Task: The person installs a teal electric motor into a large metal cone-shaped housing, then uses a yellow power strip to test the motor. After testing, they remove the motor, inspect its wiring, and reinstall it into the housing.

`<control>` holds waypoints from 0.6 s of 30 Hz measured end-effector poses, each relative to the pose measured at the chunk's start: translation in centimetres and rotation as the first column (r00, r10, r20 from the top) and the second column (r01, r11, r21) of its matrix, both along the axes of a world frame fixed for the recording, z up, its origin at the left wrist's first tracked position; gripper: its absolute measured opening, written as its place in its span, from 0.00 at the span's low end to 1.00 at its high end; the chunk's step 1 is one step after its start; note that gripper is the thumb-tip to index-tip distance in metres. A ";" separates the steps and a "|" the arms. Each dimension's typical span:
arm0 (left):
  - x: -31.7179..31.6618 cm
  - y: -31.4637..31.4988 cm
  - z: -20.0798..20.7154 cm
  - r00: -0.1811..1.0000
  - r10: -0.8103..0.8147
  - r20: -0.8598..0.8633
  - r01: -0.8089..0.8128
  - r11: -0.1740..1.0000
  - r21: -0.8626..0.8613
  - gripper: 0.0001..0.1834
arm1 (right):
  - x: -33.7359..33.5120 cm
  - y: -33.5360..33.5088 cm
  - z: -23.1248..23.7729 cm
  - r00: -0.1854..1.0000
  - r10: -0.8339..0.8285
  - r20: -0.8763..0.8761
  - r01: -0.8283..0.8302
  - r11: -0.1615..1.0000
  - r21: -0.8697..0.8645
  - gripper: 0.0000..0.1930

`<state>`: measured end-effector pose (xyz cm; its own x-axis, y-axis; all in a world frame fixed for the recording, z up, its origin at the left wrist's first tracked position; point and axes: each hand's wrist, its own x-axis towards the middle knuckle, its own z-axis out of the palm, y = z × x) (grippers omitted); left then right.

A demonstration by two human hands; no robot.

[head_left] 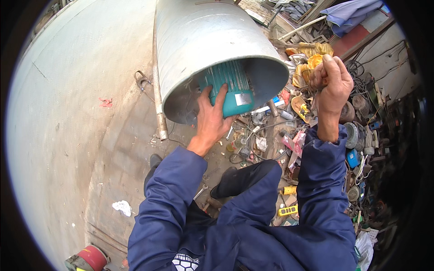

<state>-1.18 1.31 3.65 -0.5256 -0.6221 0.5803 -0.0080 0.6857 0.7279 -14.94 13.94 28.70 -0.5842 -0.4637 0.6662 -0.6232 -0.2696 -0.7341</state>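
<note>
A green, finned electric motor with a pale label sits inside the mouth of a large grey metal cylinder. Against the motor's near left side is my left hand, its fingers over the casing and its thumb along the lower edge. Raised to the right of the cylinder, apart from it, my right hand has its fingers curled in and pressed together. Whatever those fingers may hold is too small or hidden to make out. The motor's far end is out of sight within the cylinder.
A long metal pipe stands along the cylinder's left side. Wrenches, cables, bottles and scrap litter the ground to the right. A yellow remote control lies by my right leg. At lower left is a red, round object.
</note>
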 end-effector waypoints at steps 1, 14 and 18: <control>0.0 0.0 0.0 1.000 -0.006 0.007 0.006 1.000 0.011 0.56 | 1.0 0.6 0.8 0.988 0.146 0.054 -0.144 0.989 -0.046 0.18; -0.2 -0.1 -0.2 1.000 0.014 -0.015 -0.014 1.000 -0.011 0.57 | 4.3 -2.1 2.0 0.825 0.513 0.235 -0.512 0.856 -0.071 0.19; -0.2 -0.1 -0.2 0.999 0.014 -0.029 -0.014 1.000 -0.004 0.57 | 3.8 -3.0 1.4 0.812 0.517 0.271 -0.512 0.854 -0.097 0.20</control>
